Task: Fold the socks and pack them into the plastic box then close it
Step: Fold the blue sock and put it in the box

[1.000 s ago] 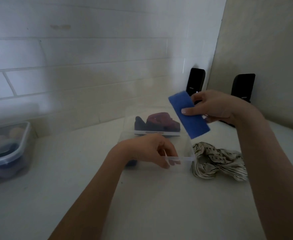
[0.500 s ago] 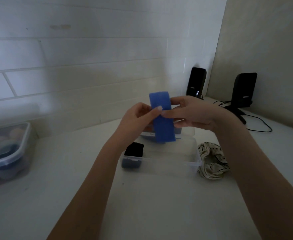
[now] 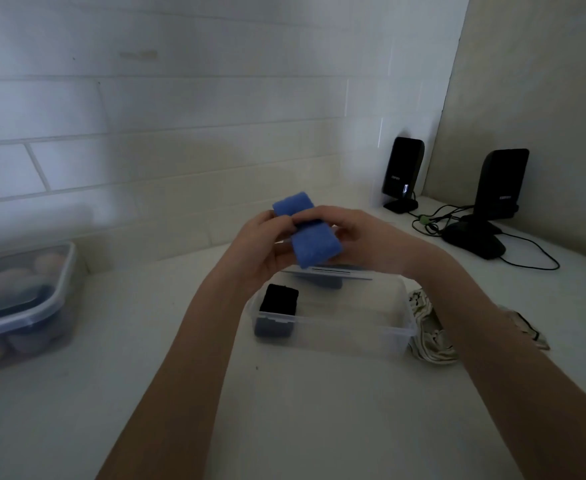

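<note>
Nearest me on the counter (image 3: 284, 410) sits the clear plastic box (image 3: 336, 327), a folded black sock (image 3: 279, 299) inside at its left end. Just right of it lies a patterned sock (image 3: 426, 344), partly behind my forearm. Above the box, my left hand (image 3: 260, 244) and right hand (image 3: 357, 233) both pinch the blue sock (image 3: 310, 244). Beyond the box stand two black speakers (image 3: 402, 171).

Two bare forearms reach in from the bottom edge, each uncovered from that edge to the wrist — no sleeve, cuff or glove shows on either. The left hand (image 3: 265, 242) and the right hand (image 3: 360, 233) are bare too, with no ring, watch or band to be seen in the dim light. The left hand's fingernails look short and plain — the right hand's are too blurred and turned away to tell.
</note>
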`<state>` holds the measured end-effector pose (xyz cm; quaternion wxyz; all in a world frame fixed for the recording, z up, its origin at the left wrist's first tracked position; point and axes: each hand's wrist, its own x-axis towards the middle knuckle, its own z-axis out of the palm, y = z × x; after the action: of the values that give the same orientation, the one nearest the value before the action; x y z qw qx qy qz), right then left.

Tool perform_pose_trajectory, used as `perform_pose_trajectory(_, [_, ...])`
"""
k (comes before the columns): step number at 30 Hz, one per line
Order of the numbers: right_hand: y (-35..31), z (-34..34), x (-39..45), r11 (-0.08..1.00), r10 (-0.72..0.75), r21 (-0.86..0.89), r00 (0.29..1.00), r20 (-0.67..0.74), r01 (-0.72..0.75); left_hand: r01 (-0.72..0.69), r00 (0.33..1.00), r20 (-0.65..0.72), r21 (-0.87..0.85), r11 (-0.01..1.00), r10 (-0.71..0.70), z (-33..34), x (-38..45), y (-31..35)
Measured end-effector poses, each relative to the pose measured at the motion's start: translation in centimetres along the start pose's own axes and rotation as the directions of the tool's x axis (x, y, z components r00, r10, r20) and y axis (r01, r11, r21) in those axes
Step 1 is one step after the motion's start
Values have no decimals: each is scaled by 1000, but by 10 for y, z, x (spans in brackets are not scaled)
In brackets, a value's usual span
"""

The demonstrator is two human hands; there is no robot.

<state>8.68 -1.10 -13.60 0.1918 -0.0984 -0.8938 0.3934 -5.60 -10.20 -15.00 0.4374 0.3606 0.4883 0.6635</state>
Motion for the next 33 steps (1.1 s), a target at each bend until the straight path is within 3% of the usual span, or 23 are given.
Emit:
perform_pose_trajectory(4, [7, -2, 1, 993, -52, -114, 995, -83, 42, 97, 990, 106, -67, 993, -89, 0, -3, 2])
perform_pose_trajectory(7, [7, -4, -2, 994, -30, -103, 999, -19, 28, 169, 983, 90, -116, 979, -159, -1, -2, 3])
perform_pose_trajectory(11, [1, 0, -2, 998, -18, -66, 995, 94, 24, 21, 999, -28, 20, 1000, -20, -1, 5, -6])
perform_pose_trajectory(15, [0, 4, 0, 990, -85, -114, 996, 25, 87, -85, 995, -64, -37, 996, 82, -9, 9, -8])
perform_pose_trajectory(23, [3, 4, 3, 990, 137, 46, 954, -266, -130, -181, 983, 38, 49, 982, 179, 1, 4, -10])
perform_pose_trajectory(33, [2, 5, 4, 973, 208, -14, 904, -375, -229, -109, 986, 135, 78, 991, 98, 8, 5, -12])
